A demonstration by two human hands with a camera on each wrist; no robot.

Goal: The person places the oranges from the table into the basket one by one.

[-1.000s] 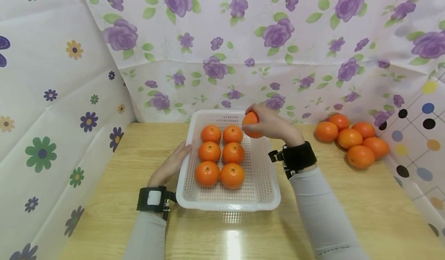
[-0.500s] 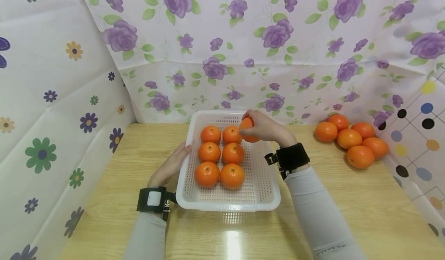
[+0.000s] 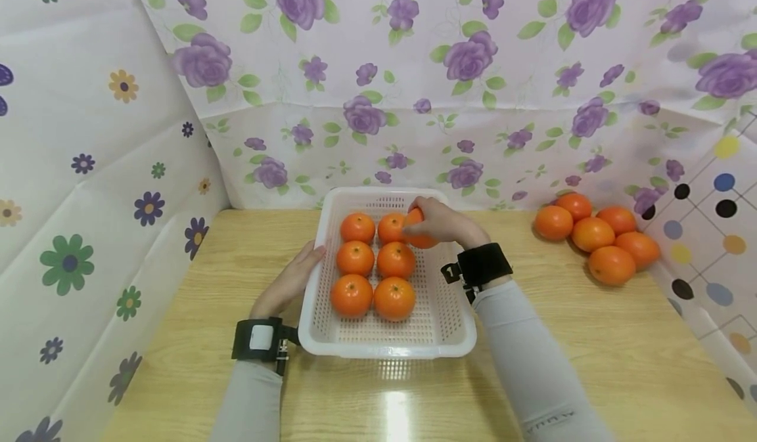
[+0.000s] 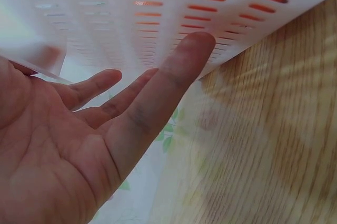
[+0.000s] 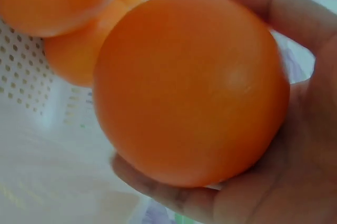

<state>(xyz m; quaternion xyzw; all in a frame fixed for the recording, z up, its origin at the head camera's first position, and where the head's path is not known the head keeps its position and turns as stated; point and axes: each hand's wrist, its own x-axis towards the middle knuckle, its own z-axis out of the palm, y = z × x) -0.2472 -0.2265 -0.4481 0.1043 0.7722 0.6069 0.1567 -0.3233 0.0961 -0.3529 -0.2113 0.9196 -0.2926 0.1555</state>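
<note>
A white perforated plastic basket (image 3: 387, 351) stands on the wooden table. Several oranges (image 3: 395, 298) sit inside it in two columns, at its left and middle. My right hand (image 3: 445, 221) grips another orange (image 5: 189, 90) with curled fingers and thumb, above the basket's far right part, near the far orange of the middle column. In the right wrist view this fruit fills the middle; whether it touches the basket floor, I cannot tell. My left hand (image 3: 290, 284) rests against the basket's left side, its fingers (image 4: 152, 100) fairly straight along the perforated wall.
A loose group of several oranges (image 3: 593, 234) lies on the table (image 3: 550, 337) at the back right. Flower-print sheets (image 3: 367, 41) hang behind and on the left; a dotted sheet (image 3: 712, 258) borders the right side.
My right hand has moved slightly nearer and to the left, lowering the orange toward the basket. The left hand stays at the basket's side.
</note>
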